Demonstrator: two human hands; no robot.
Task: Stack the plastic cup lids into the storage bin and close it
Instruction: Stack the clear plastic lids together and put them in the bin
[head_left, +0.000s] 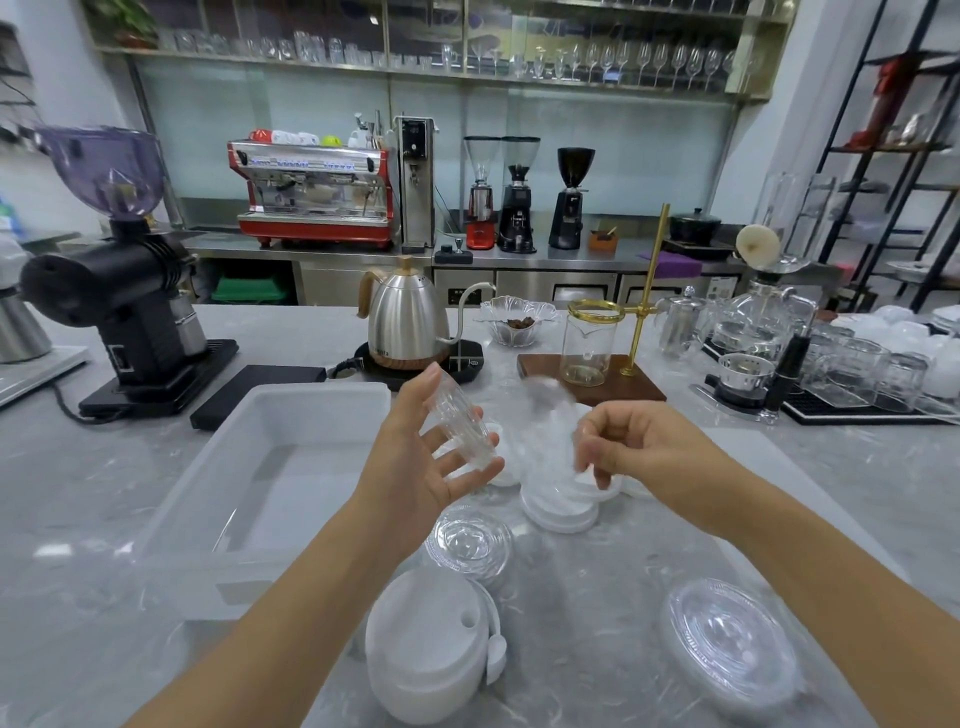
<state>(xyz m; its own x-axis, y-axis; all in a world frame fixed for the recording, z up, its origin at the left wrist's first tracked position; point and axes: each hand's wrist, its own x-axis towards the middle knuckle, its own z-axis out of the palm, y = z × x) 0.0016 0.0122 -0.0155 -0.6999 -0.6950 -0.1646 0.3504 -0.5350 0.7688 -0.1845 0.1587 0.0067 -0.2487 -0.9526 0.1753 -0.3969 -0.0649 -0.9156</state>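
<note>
Clear ribbed plastic lid stack (464, 425): rests on our left hand (415, 467), fingers straight.
Right hand (623, 447): fingers curled, motion-blurred; we cannot tell its grip.
Translucent white rectangular storage bin (218, 499): uncovered, left of the lids.

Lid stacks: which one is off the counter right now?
The clear lid stack lying across the left hand. The white stacks and the other clear stacks all rest on the counter.
</note>
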